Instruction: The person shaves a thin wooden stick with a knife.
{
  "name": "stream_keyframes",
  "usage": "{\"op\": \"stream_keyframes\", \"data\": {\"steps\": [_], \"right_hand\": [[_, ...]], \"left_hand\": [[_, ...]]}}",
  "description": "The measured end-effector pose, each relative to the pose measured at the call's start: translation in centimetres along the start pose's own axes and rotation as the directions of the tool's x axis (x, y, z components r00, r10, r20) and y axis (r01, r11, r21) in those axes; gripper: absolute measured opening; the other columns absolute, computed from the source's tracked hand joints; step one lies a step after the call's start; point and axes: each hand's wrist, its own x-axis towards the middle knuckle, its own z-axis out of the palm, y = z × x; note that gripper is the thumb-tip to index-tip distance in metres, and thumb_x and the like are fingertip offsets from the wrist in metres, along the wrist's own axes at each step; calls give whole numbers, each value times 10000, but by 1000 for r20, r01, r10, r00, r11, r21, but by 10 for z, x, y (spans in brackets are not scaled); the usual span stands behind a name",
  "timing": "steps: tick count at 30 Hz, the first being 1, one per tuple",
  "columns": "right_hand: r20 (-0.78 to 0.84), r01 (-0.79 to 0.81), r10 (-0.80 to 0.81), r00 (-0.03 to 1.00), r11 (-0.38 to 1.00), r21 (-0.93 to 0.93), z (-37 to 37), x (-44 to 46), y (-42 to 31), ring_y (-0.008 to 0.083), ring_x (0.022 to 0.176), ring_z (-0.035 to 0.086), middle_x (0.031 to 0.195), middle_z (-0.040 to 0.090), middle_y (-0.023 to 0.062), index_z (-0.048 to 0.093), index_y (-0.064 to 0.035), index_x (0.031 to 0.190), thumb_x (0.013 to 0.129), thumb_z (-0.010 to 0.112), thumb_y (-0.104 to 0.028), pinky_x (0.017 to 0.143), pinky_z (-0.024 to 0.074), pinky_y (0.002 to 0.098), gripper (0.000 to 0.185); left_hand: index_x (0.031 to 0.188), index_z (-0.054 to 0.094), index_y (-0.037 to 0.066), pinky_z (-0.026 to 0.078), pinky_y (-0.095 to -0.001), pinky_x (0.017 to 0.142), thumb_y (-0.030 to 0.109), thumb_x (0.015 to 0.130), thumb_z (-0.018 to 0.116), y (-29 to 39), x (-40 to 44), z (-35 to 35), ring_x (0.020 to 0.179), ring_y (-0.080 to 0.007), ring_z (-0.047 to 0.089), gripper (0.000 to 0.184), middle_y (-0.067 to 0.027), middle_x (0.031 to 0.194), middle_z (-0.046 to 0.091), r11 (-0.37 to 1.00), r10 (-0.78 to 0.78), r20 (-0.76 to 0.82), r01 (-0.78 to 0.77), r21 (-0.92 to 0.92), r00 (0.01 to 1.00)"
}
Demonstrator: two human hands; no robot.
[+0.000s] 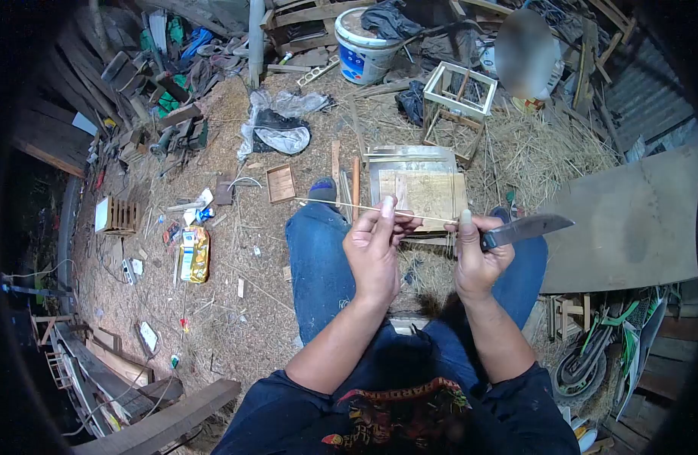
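Note:
A thin light stick (pixel 330 203) runs between my two hands above my knees, its free end reaching left past my left hand. My left hand (pixel 378 246) pinches it between thumb and fingers. The stick's right end is between the thumb and fingers of my right hand (pixel 479 254). That same hand also holds a knife (pixel 532 228), its dark blade pointing right. Below the hands, a wooden board (pixel 425 193) lies on the ground between my feet.
A small wooden tray (pixel 281 184) and an orange stick (pixel 356 188) lie beyond my left knee. Further off stand a white bucket (pixel 364 57) and a wooden frame (pixel 461 91). A large flat sheet (pixel 629 220) is at the right, a yellow packet (pixel 195 254) at the left.

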Motion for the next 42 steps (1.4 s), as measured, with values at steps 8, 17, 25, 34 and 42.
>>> {"op": "stream_keyframes", "data": {"steps": [8, 17, 25, 34, 42], "right_hand": [[-64, -92, 86, 994, 991, -98, 1, -13, -5, 114, 716, 638, 790, 697, 72, 658, 5, 900, 937, 707, -65, 671, 489, 241, 93], [13, -12, 15, 1000, 985, -172, 13, -37, 0, 95, 684, 605, 757, 683, 40, 680, 3, 860, 902, 736, -36, 640, 466, 241, 80], [157, 88, -44, 987, 953, -290, 20, -55, -3, 75, 621, 580, 709, 660, 42, 675, -12, 854, 868, 764, -25, 569, 444, 232, 91], [324, -211, 268, 907, 957, -201, 37, -73, 6, 93, 753, 662, 846, 716, 66, 667, 15, 939, 846, 776, -20, 663, 518, 254, 148], [627, 0, 423, 654, 829, -560, 33, -38, -1, 388, 795, 697, 888, 690, 191, 516, -40, 1240, 990, 584, -228, 668, 523, 438, 320]], "left_hand": [[1162, 606, -14, 587, -303, 755, 130, 1008, 607, 4, -6, 3, 794, -187, 720, 211, -127, 941, 716, 996, 83, -4, -83, -41, 997], [1174, 593, -7, 584, -294, 759, 101, 967, 662, -3, -19, 0, 834, -196, 720, 243, -124, 947, 716, 986, -56, 10, 57, -155, 998], [1132, 614, -24, 588, -307, 756, 82, 966, 659, -3, -21, -22, 818, -224, 721, 202, -143, 919, 716, 996, 1, 0, -1, -90, 1000], [1163, 674, -81, 538, -240, 709, 88, 956, 687, 14, -23, -61, 776, -113, 674, 268, -92, 881, 722, 974, 17, -15, -13, 224, 1000], [1096, 707, -50, 477, -225, 532, 159, 980, 663, 47, -37, -117, 568, -83, 590, 243, -38, 747, 658, 786, -187, -60, 186, 589, 981]]}}
